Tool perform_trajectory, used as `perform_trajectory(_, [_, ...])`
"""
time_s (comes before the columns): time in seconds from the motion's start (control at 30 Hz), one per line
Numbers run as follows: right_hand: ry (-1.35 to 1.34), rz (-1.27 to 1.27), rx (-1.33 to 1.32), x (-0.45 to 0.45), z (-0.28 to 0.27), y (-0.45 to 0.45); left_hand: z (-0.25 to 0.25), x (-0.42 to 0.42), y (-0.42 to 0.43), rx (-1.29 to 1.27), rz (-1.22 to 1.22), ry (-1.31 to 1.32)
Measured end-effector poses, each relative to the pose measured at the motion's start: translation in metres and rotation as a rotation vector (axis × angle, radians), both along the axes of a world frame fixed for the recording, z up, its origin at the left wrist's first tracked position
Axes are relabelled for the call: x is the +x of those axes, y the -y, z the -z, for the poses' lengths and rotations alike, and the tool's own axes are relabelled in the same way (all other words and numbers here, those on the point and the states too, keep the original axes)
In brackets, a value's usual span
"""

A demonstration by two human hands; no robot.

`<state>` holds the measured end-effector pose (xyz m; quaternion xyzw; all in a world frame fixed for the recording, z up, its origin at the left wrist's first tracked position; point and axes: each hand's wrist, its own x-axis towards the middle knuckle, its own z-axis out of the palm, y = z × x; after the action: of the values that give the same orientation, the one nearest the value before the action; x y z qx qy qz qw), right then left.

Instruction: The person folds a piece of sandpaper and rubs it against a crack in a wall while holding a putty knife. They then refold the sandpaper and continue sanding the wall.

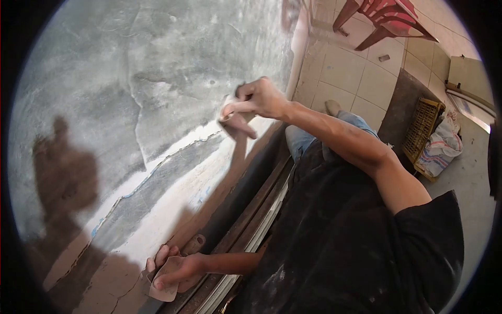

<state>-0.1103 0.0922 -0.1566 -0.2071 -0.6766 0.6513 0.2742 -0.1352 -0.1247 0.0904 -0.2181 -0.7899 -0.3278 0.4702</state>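
My right hand [261, 99] is raised in front of the grey wall, fingers closed on a folded piece of brownish sandpaper [236, 125], slightly blurred. Lower down, my left hand [180, 271] pinches a tan sheet of sandpaper [166, 288] between thumb and fingers, close to the wall's base. Just above that hand is a brown, tube-like roll [194, 243]; what it is I cannot tell. The wall [183, 68] carries white filler patches [172, 209] and a long crack [137, 186].
Dark wooden planks and pale strips [235, 267] run beside the wall under my left forearm. A red plastic chair [384, 18] stands on the tiled floor [340, 70]. At right are a woven basket [422, 128] and a white striped sack [442, 146].
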Motion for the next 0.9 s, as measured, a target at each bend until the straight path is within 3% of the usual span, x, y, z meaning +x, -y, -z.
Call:
perform_trajectory(0.1, [-0.022, -0.028, -0.025, -0.003, -0.016, 0.001, 0.0, 0.0, -0.001, -0.011, 0.002, 0.012])
perform_trajectory(0.2, [0.091, 0.004, 0.057, 0.0, 0.03, 0.007, -0.001, 0.0, 0.0, 0.023, 0.007, 0.017])
perform_trajectory(0.23, [0.129, -0.049, -0.033, 0.004, 0.025, 0.003, -0.001, -0.001, 0.0, 0.035, 0.012, 0.019])
perform_trajectory(0.37, [-0.022, -0.097, 0.064, -0.001, -0.014, -0.002, 0.0, 0.001, -0.002, -0.003, 0.015, -0.003])
perform_trajectory(0.5, [0.041, -0.002, 0.065, -0.006, 0.038, 0.01, -0.002, -0.001, 0.0, 0.013, 0.041, 0.01])
perform_trajectory(0.73, [0.083, -0.09, 0.06, 0.005, -0.012, 0.003, -0.001, -0.001, 0.002, 0.052, 0.046, 0.023])
perform_trajectory(0.8, [0.022, 0.001, 0.093, -0.003, 0.027, 0.011, -0.001, -0.001, -0.001, 0.075, 0.031, 0.03])
perform_trajectory(0.9, [0.027, 0.029, 0.033, 0.001, 0.035, 0.008, -0.001, -0.002, 0.003, 0.075, 0.03, 0.016])
